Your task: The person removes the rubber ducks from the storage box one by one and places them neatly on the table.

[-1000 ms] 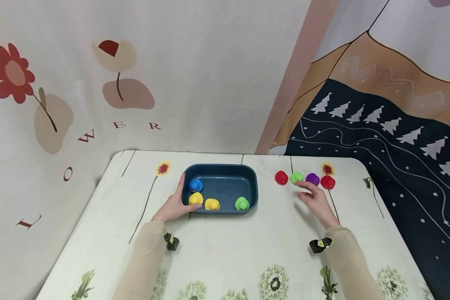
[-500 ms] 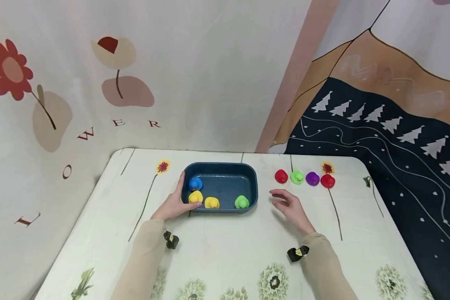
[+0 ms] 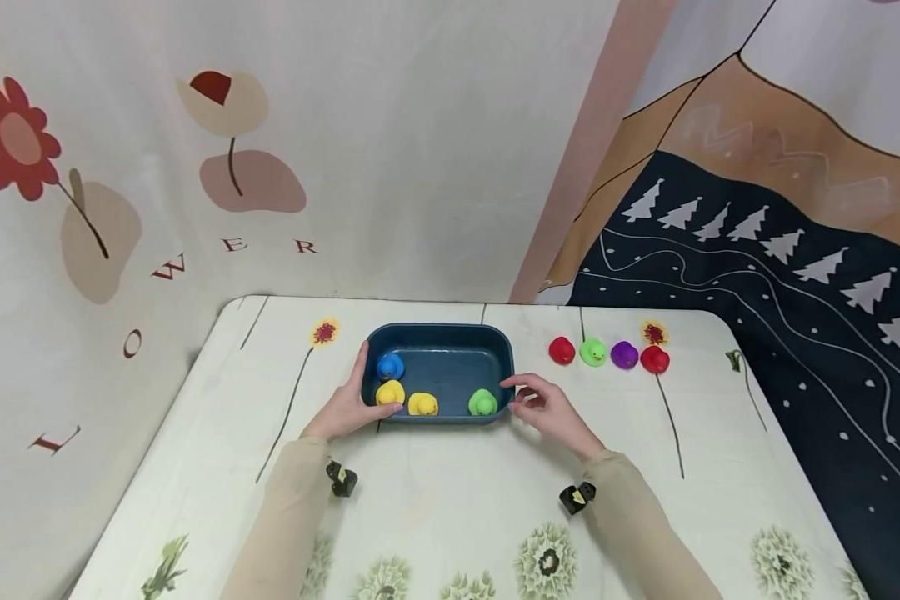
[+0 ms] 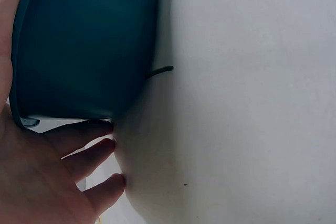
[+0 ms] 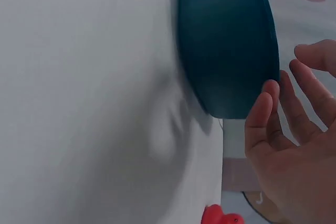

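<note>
Pale printed cloth (image 3: 390,167) rises behind the tub, and under everything lies the white floral table (image 3: 450,500). Here's the dark blue tub (image 3: 450,367), and the left hand (image 3: 348,412) has it, gripping the left end, thumb at the near rim! At the tub's right end, the right hand (image 3: 551,410) is half open, fingers loosely bent by the rim, no hold on anything; contact, I can't tell. Inside the tub, four toys: blue duck (image 3: 390,367) at the left end, corner yellow duck (image 3: 390,393) at near left, second yellow duck (image 3: 423,404) along the near wall, inner green duck (image 3: 483,402) at near right. Right of the tub, moving outward: nearer red duck (image 3: 562,351), outer green duck (image 3: 593,352), purple duck (image 3: 624,355), farther red duck (image 3: 655,360). Writing, too: dark red letters (image 3: 168,267) left of and behind the tub, L, O, W, E, R!
</note>
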The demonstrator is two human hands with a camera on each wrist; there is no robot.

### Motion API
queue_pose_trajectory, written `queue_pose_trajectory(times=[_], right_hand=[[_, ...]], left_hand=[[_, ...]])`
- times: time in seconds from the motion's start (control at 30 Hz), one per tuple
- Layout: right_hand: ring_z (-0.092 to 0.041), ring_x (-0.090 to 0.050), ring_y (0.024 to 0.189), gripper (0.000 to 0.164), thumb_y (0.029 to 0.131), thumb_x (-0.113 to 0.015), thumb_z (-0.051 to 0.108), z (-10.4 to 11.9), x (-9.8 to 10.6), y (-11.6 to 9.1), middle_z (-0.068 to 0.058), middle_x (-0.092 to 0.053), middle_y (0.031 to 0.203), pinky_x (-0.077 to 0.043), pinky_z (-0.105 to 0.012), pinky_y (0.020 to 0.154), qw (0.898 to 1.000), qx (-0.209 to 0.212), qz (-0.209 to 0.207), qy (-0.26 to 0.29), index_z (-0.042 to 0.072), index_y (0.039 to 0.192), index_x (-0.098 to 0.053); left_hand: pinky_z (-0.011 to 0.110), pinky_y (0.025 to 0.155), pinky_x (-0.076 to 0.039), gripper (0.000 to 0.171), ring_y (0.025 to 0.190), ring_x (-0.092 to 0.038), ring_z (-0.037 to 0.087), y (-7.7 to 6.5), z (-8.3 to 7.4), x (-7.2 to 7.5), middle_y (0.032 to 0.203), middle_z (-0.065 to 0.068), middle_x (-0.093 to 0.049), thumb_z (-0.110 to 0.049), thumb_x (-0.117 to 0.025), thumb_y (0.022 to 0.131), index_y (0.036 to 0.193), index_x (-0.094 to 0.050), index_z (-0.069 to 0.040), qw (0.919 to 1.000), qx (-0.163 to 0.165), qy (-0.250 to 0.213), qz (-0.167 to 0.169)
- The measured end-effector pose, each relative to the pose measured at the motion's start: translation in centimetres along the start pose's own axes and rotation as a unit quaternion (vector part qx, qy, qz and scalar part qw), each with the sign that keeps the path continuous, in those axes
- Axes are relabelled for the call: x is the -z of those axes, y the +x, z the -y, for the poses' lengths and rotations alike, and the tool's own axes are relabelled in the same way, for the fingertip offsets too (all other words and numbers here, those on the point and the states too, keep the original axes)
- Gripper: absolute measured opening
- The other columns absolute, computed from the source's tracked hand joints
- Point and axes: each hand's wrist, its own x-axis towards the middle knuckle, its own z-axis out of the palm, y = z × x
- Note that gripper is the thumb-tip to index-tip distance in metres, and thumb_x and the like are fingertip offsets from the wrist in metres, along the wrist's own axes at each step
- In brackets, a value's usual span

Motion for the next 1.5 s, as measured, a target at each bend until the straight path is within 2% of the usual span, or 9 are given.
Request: queue_pose_trajectory(times=[0.17, 0.3, 0.43, 0.57, 0.7, 0.83, 1.0, 1.3, 1.5], right_hand=[[-0.028, -0.056, 0.089, 0.028, 0.087, -0.068, 0.001, -0.1, -0.3, 0.8, -0.015, -0.057, 0.123, -0.050, -0.028, 0.073, 0.998, 0.030, 0.042, -0.032, 0.000, 0.116, -0.065], [-0.035, -0.055, 0.095, 0.027, 0.087, -0.070, 0.004, 0.0, -0.2, 1.4, -0.011, -0.059, 0.119, -0.050, -0.028, 0.073, 0.997, 0.017, 0.061, -0.046, 0.001, 0.114, -0.067], [-0.033, -0.054, 0.101, 0.027, 0.088, -0.070, 0.007, 0.3, 0.0, 2.3, -0.009, -0.060, 0.115, -0.051, -0.030, 0.076, 0.994, 0.000, 0.090, -0.069, 0.003, 0.114, -0.067], [-0.031, -0.053, 0.106, 0.026, 0.089, -0.067, 0.009, 0.8, 0.3, 3.3, -0.010, -0.060, 0.117, -0.049, -0.039, 0.085, 0.986, -0.007, 0.138, -0.098, 0.003, 0.114, -0.068], [-0.031, -0.052, 0.111, 0.026, 0.089, -0.066, 0.010, 1.4, 0.6, 4.3, -0.008, -0.061, 0.117, -0.045, -0.047, 0.093, 0.976, -0.044, 0.185, -0.107, 0.005, 0.114, -0.069], [-0.031, -0.049, 0.113, 0.026, 0.088, -0.068, 0.011, 1.9, 0.7, 5.0, -0.005, -0.061, 0.118, -0.043, -0.047, 0.096, 0.967, -0.091, 0.213, -0.106, 0.009, 0.114, -0.070], [-0.029, -0.049, 0.113, 0.025, 0.087, -0.070, 0.011, 2.3, 0.6, 5.7, -0.005, -0.062, 0.118, -0.042, -0.044, 0.096, 0.961, -0.103, 0.232, -0.112, 0.009, 0.112, -0.072], [-0.020, -0.053, 0.102, 0.021, 0.084, -0.074, 0.009, 2.5, -0.2, 6.4, -0.003, -0.065, 0.112, -0.047, -0.033, 0.086, 0.949, -0.127, 0.235, -0.167, 0.011, 0.105, -0.076], [-0.018, -0.054, 0.099, 0.020, 0.084, -0.075, 0.009, 2.3, -0.5, 6.4, -0.003, -0.066, 0.111, -0.048, -0.030, 0.083, 0.951, -0.119, 0.225, -0.173, 0.010, 0.103, -0.076]], left_hand=[[0.064, 0.103, -0.029, 0.119, 0.132, -0.032, 0.051, 0.1, 0.1, -0.1, 0.158, 0.022, -0.007, -0.042, -0.077, 0.081, 0.154, 0.015, -0.026, 1.0000, -0.001, -0.004, 0.001], [0.064, 0.103, -0.029, 0.119, 0.133, -0.030, 0.050, 0.1, 0.1, -0.2, 0.159, 0.021, -0.006, -0.044, -0.077, 0.081, 0.154, 0.015, -0.026, 1.0000, -0.001, -0.005, 0.004], [0.064, 0.102, -0.030, 0.119, 0.131, -0.033, 0.052, 0.1, 0.1, -0.1, 0.157, 0.023, -0.009, -0.044, -0.077, 0.081, 0.154, 0.015, -0.027, 1.0000, 0.001, -0.004, 0.002], [0.064, 0.103, -0.030, 0.118, 0.131, -0.032, 0.052, 0.2, 0.2, -0.1, 0.157, 0.023, -0.009, -0.043, -0.077, 0.081, 0.154, 0.015, -0.028, 1.0000, 0.001, -0.005, 0.001], [0.063, 0.103, -0.031, 0.118, 0.130, -0.034, 0.051, 0.3, 0.3, -0.2, 0.157, 0.025, -0.011, -0.043, -0.076, 0.081, 0.154, 0.015, -0.027, 1.0000, 0.001, -0.003, 0.007], [0.062, 0.103, -0.032, 0.118, 0.130, -0.035, 0.051, 0.3, 0.3, -0.3, 0.156, 0.026, -0.011, -0.043, -0.077, 0.081, 0.154, 0.016, -0.026, 1.0000, -0.001, -0.004, 0.009], [0.063, 0.103, -0.029, 0.118, 0.133, -0.030, 0.050, 0.2, 0.2, -0.2, 0.159, 0.021, -0.006, -0.042, -0.077, 0.081, 0.154, 0.015, -0.026, 0.9999, -0.007, -0.008, 0.003], [0.063, 0.102, -0.031, 0.118, 0.130, -0.035, 0.051, 0.1, 0.2, -0.1, 0.158, 0.023, -0.009, -0.044, -0.077, 0.081, 0.154, 0.014, -0.026, 1.0000, -0.005, -0.002, 0.004], [0.064, 0.104, -0.028, 0.118, 0.134, -0.028, 0.050, 0.0, 0.0, 0.0, 0.159, 0.020, -0.005, -0.042, -0.077, 0.081, 0.154, 0.014, -0.025, 0.9999, -0.006, -0.010, 0.001]])
